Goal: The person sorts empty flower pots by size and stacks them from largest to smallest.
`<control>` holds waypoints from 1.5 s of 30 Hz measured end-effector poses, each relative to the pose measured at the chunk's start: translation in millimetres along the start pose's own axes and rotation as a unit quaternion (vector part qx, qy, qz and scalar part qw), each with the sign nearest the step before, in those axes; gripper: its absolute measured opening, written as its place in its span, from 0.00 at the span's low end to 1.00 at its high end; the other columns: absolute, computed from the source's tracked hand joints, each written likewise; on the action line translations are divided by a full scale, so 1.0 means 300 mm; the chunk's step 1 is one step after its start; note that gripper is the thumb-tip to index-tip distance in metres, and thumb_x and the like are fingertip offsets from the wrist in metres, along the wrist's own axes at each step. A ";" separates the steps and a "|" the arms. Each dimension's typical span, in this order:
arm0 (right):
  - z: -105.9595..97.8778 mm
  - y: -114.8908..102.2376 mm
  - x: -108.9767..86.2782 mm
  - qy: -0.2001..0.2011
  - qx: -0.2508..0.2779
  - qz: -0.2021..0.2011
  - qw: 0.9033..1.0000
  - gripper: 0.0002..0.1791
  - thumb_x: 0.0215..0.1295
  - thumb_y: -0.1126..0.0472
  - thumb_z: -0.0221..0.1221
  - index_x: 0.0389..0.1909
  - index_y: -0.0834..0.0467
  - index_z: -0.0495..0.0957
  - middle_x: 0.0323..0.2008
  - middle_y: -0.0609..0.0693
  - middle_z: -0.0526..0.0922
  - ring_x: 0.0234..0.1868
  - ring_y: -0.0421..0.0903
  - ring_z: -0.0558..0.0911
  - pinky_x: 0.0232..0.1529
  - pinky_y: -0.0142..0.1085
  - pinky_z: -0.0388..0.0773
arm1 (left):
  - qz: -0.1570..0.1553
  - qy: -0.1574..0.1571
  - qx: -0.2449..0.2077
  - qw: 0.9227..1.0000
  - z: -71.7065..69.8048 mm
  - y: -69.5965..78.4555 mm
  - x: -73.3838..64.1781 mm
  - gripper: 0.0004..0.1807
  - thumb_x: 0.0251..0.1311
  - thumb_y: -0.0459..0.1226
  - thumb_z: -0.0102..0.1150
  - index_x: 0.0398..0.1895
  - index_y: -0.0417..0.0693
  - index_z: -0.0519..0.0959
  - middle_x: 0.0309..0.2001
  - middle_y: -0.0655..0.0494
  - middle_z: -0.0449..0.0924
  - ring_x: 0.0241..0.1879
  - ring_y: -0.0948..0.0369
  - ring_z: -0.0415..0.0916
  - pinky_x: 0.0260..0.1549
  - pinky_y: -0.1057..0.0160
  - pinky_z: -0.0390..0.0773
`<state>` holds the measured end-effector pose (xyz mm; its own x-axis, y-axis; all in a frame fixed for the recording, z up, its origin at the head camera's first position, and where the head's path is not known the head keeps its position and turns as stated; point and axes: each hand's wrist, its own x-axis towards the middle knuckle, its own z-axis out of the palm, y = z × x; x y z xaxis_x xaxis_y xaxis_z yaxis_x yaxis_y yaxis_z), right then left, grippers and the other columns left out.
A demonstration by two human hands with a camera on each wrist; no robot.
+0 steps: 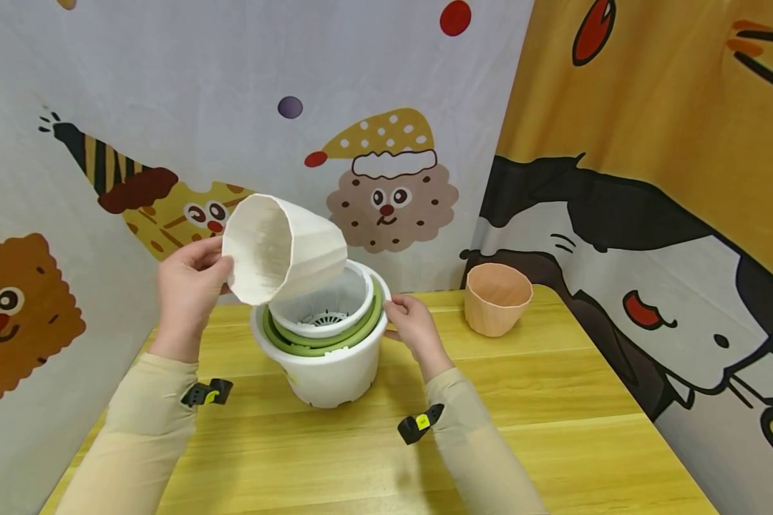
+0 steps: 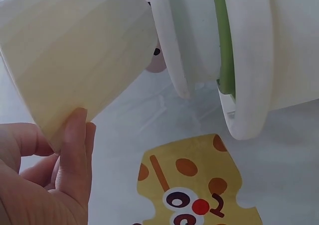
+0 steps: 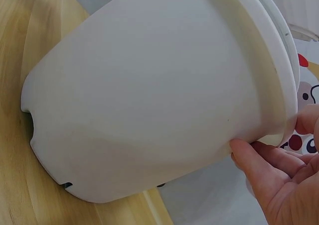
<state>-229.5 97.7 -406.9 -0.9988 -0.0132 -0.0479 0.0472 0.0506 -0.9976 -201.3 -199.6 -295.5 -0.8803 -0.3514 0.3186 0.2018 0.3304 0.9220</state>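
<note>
My left hand [image 1: 190, 300] pinches the rim of a cream faceted flowerpot [image 1: 318, 250], thumb on one side and fingers on the other. The pot is tipped on its side, mouth toward the left, above the nested pots. Below it a large white flowerpot [image 1: 335, 375] stands upright on the table, holding a green pot [image 1: 309, 350] and a smaller white pot [image 1: 361, 286] with a slotted bottom. At the large pot's right rim, my right hand [image 1: 419, 329] grips the edge between thumb and fingers. In the right wrist view, the white pot's side [image 3: 149, 85] fills most of the picture.
A peach-coloured pot [image 1: 497, 304] stands upright at the back right of the wooden table [image 1: 554, 415]. Printed curtains [image 1: 219, 86] hang behind the table and along its right side. Each wrist wears a small black camera.
</note>
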 end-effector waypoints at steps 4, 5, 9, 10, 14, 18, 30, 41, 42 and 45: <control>0.000 -0.001 -0.004 0.000 -0.002 -0.001 1.000 0.22 0.75 0.60 0.53 0.63 0.69 0.71 0.55 0.64 0.78 0.56 0.57 0.78 0.49 0.48 0.83 | 0.009 0.000 0.013 1.000 0.010 0.006 0.001 0.18 0.63 0.33 0.60 0.55 0.40 0.83 0.27 0.61 0.77 0.25 0.67 0.76 0.23 0.72 0.82; 0.000 -0.001 -0.004 0.000 -0.002 -0.002 1.000 0.22 0.75 0.60 0.53 0.63 0.69 0.71 0.55 0.64 0.78 0.56 0.57 0.78 0.49 0.49 0.82 | 0.012 0.001 0.017 1.000 0.012 0.008 0.000 0.17 0.63 0.33 0.59 0.55 0.41 0.83 0.27 0.61 0.77 0.25 0.68 0.76 0.23 0.72 0.82; 0.001 -0.002 -0.006 -0.001 0.001 -0.004 1.000 0.22 0.75 0.60 0.53 0.63 0.70 0.70 0.56 0.65 0.78 0.56 0.58 0.78 0.51 0.53 0.80 | 0.020 0.001 0.044 0.999 0.020 0.012 -0.003 0.17 0.63 0.35 0.59 0.54 0.43 0.84 0.28 0.59 0.77 0.26 0.66 0.76 0.23 0.73 0.81; 0.001 -0.003 -0.007 0.000 0.001 -0.004 1.000 0.22 0.75 0.60 0.53 0.63 0.70 0.70 0.56 0.65 0.78 0.56 0.58 0.78 0.51 0.53 0.80 | 0.021 0.000 0.050 0.999 0.021 0.013 -0.004 0.17 0.63 0.35 0.59 0.54 0.43 0.84 0.29 0.59 0.77 0.26 0.66 0.75 0.23 0.73 0.81; 0.001 -0.002 -0.006 0.000 -0.002 -0.003 1.000 0.22 0.75 0.60 0.53 0.63 0.69 0.70 0.56 0.64 0.78 0.56 0.57 0.78 0.51 0.52 0.81 | 0.025 -0.012 0.068 0.997 0.024 0.014 -0.006 0.17 0.64 0.36 0.58 0.54 0.43 0.84 0.30 0.55 0.77 0.27 0.64 0.74 0.22 0.73 0.80; 0.001 -0.002 -0.005 0.001 -0.003 -0.001 1.000 0.22 0.75 0.60 0.53 0.62 0.69 0.71 0.55 0.64 0.78 0.56 0.57 0.78 0.47 0.47 0.83 | 0.035 -0.022 0.080 0.996 0.026 0.012 -0.005 0.17 0.64 0.35 0.58 0.54 0.42 0.84 0.33 0.50 0.78 0.26 0.64 0.74 0.21 0.73 0.80; -0.001 0.000 0.000 0.003 -0.002 0.005 1.000 0.21 0.74 0.60 0.54 0.61 0.68 0.72 0.53 0.63 0.79 0.55 0.55 0.79 0.45 0.44 0.84 | 0.061 -0.029 0.117 0.991 0.040 0.007 0.003 0.16 0.62 0.34 0.57 0.52 0.41 0.84 0.34 0.46 0.80 0.26 0.65 0.75 0.20 0.74 0.79; -0.002 0.004 -0.002 0.004 -0.006 -0.001 1.000 0.21 0.74 0.60 0.54 0.62 0.68 0.72 0.54 0.63 0.79 0.55 0.56 0.79 0.45 0.44 0.85 | 0.099 -0.039 0.150 0.983 0.056 -0.006 -0.002 0.15 0.62 0.33 0.56 0.50 0.38 0.84 0.33 0.43 0.82 0.27 0.61 0.75 0.20 0.76 0.75; -0.002 0.004 -0.003 0.003 -0.006 -0.004 1.000 0.22 0.74 0.60 0.53 0.62 0.69 0.72 0.54 0.63 0.79 0.55 0.56 0.79 0.45 0.44 0.85 | 0.102 -0.039 0.153 0.982 0.057 -0.008 -0.002 0.15 0.62 0.33 0.56 0.50 0.38 0.85 0.33 0.43 0.83 0.27 0.60 0.75 0.20 0.76 0.75; -0.001 0.001 -0.008 0.001 -0.004 -0.009 1.000 0.22 0.75 0.60 0.53 0.62 0.69 0.71 0.54 0.64 0.79 0.54 0.57 0.80 0.44 0.44 0.85 | 0.107 -0.041 0.161 0.980 0.058 -0.011 -0.002 0.16 0.61 0.33 0.56 0.49 0.38 0.85 0.32 0.44 0.83 0.27 0.59 0.75 0.19 0.76 0.74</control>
<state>-227.2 98.0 -407.1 -0.9995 -0.0127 -0.0296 0.0288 0.0576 -0.9979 -209.0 -185.1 -302.7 -0.8671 -0.1759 0.4661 0.2518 0.6526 0.7146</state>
